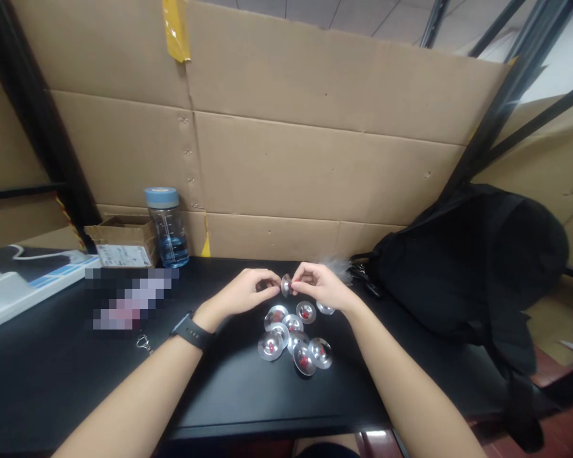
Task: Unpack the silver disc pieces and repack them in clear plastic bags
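My left hand [248, 291] and my right hand [318, 284] meet above a black table [229, 394], both pinching one small clear round disc [286, 285] with a red centre, held on edge between the fingertips. Just below the hands, several more of the same clear discs with red centres [293, 337] lie in a loose cluster on the table. A black watch [192, 331] sits on my left wrist.
A black bag [472, 261] fills the table's right side. At the back left stand a blue-lidded water bottle [168, 226] and a small cardboard box [121, 245]. A white power strip [23, 283] lies far left, a key ring [144, 344] nearby. Cardboard walls [315, 140] close the back.
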The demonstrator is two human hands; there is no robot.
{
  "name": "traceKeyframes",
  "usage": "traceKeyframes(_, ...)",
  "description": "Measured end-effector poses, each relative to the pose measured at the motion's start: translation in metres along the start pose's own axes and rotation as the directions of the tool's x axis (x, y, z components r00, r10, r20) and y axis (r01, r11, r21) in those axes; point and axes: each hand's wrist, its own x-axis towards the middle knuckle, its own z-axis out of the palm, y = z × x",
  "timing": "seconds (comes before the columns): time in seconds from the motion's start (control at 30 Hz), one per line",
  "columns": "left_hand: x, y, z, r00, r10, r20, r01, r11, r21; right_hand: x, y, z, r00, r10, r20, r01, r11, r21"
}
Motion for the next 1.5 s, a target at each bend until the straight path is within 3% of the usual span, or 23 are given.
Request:
traceKeyframes(0.23,0.001,0.003,0.011,0.999,-0.017,-0.027,0.015,0.998,-0.066,0.003,0.007,0.017,0.999,-0.008,0.033,0.007,0.999,0.037)
traceKeyframes(0.57,0.002,-0.002,0.017,0.995,-0.038,-0.094,0.021,0.983,-0.18,0.004,0.004,0.029,0.978,-0.197,-0.076,0.167,0.943,-0.287)
traceKeyframes(0.67,0.002,-0.003,0.011,0.996,-0.032,-0.081,0.025,0.996,-0.089,0.004,0.005,0.031,0.98,-0.196,-0.043,0.171,0.93,-0.326)
traceKeyframes(0.8,-0.004,-0.019,-0.019,0.996,-0.048,-0.072,0.056,0.992,0.113,0.005,0.01,0.019,0.984,-0.162,-0.072,0.12,0.908,-0.402)
traceKeyframes(0.9,-0.012,-0.041,-0.044,0.985,-0.143,-0.101,0.16,0.97,0.182,0.003,0.016,-0.004,0.991,-0.085,-0.102,0.026,0.878,-0.477)
traceKeyframes(1.0,-0.02,-0.062,-0.056,0.971,-0.226,-0.074,0.237,0.952,0.194,-0.003,0.024,-0.032,0.993,0.057,-0.107,-0.11,0.795,-0.596)
traceKeyframes(1.13,-0.023,-0.078,-0.052,0.966,-0.257,-0.003,0.255,0.956,0.148,-0.012,0.037,-0.063,0.962,0.255,-0.094,-0.254,0.721,-0.645)
traceKeyframes(1.27,-0.02,-0.085,-0.045,0.968,-0.25,0.036,0.243,0.961,0.132,-0.017,0.049,-0.077,0.907,0.419,-0.041,-0.341,0.674,-0.655)
traceKeyframes(1.5,-0.019,-0.089,-0.04,0.962,-0.264,0.064,0.257,0.96,0.109,-0.017,0.059,-0.08,0.872,0.489,0.014,-0.368,0.674,-0.641)
